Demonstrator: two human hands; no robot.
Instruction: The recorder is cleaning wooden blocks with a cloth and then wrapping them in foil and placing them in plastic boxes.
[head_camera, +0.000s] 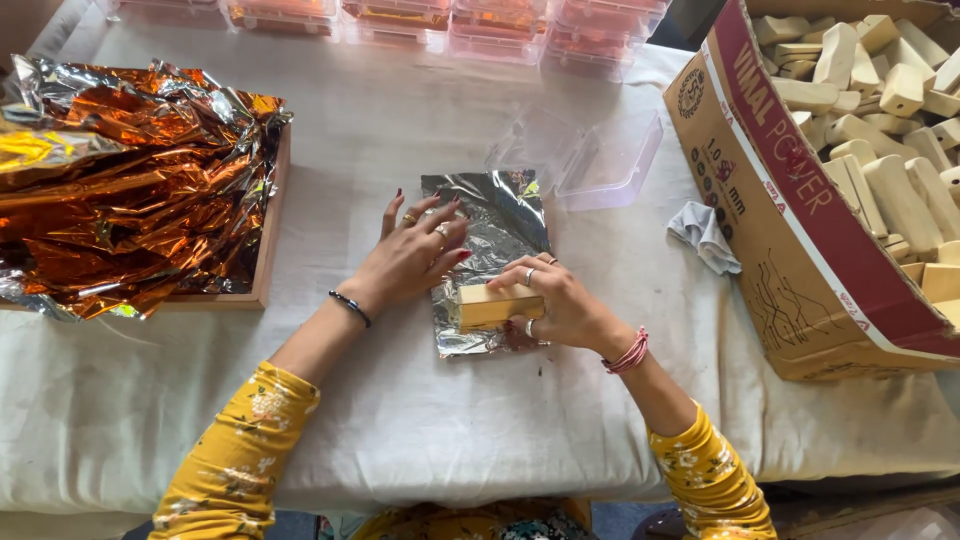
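Sleeves (240, 450) yellow, nearest | right hand (560, 300) grip pinched block (497, 305) on foil (490, 255), mid-counter (400, 420) | left hand (410, 255) spread flat, pinning foil | advice: keep block square to foil edge, foil taut | box (800, 230) right

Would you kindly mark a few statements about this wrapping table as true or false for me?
1. The right hand rests on a pale yellow rectangular block. True.
2. That block lies on a silver foil sheet. True.
3. The left hand holds the crumpled orange foil pile. False: it presses flat on the silver sheet, apart from the pile.
4. The brown cardboard box at right is empty. False: it is full of pale blocks.
5. The clear plastic container beyond the sheet is open. True.
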